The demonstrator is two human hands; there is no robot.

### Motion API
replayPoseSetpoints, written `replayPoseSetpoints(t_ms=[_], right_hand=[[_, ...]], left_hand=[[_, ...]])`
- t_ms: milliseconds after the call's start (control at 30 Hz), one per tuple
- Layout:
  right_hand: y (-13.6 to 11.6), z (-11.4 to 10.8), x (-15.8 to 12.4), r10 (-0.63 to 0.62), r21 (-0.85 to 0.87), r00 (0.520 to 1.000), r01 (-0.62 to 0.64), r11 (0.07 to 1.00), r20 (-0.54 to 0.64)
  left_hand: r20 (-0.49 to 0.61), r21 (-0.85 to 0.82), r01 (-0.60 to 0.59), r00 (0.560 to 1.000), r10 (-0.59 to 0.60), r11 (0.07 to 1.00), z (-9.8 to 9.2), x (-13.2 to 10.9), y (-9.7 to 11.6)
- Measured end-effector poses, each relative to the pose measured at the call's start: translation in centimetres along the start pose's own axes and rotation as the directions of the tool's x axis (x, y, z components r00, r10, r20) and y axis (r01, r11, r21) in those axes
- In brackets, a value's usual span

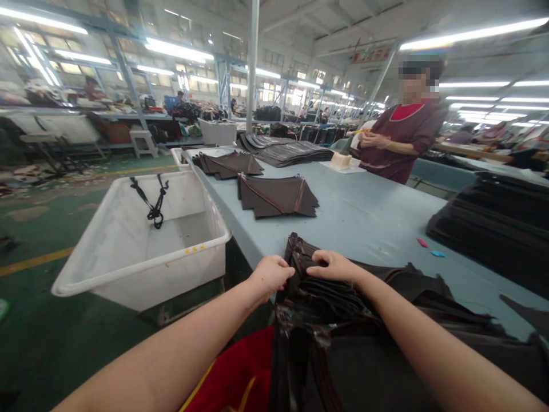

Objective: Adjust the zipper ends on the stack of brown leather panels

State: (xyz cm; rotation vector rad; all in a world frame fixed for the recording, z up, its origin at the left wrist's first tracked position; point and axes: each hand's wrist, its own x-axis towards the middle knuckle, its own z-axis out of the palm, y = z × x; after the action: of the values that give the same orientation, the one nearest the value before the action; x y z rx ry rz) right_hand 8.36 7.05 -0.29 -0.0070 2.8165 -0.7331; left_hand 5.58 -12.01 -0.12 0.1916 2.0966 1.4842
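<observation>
A pile of dark brown, glossy fabric pieces (343,309) lies at the near edge of the pale blue table (360,217). My left hand (271,274) is closed, pinching the left edge of the pile's top. My right hand (334,265) is closed too, gripping the same top edge just to the right. Both forearms reach in from the bottom of the view.
A large white plastic bin (141,240) with a black cord on its rim stands left of the table. More stacks of dark pieces (277,197) lie farther along. Black stacks (493,229) sit at right. A person in a maroon top (398,143) works at the far side.
</observation>
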Motion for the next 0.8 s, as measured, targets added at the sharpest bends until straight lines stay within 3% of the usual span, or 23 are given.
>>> replayPoseSetpoints(t_ms=[133, 200, 367, 567, 800], right_hand=[[0.2, -0.1, -0.6, -0.042, 0.348, 0.998, 0.052, 0.936, -0.036], [0.0, 0.0, -0.7, -0.091, 0.414, 0.996, 0.093, 0.905, -0.023], [-0.7, 0.3, -1.0, -0.182, 0.322, 0.983, 0.185, 0.929, -0.039], [-1.2, 0.3, -1.2, -0.214, 0.143, 0.975, 0.22, 0.965, -0.053], [-2.1, 0.2, -1.7, -0.179, 0.113, 0.982, 0.184, 0.976, -0.055]], left_hand=[[0.087, 0.016, -0.123, 0.989, 0.121, 0.992, 0.2, -0.1, 0.3], [0.106, -0.045, -0.114, 0.987, 0.118, 0.992, 0.5, 0.1, 0.8], [0.072, -0.212, 0.105, 0.993, -0.092, 0.971, 1.7, 1.4, 2.0], [-0.03, -0.305, 0.132, 0.988, -0.148, 0.943, 3.1, 2.1, 2.1], [-0.143, -0.378, 0.149, 0.966, -0.217, 0.914, 4.1, 3.3, 1.6]])
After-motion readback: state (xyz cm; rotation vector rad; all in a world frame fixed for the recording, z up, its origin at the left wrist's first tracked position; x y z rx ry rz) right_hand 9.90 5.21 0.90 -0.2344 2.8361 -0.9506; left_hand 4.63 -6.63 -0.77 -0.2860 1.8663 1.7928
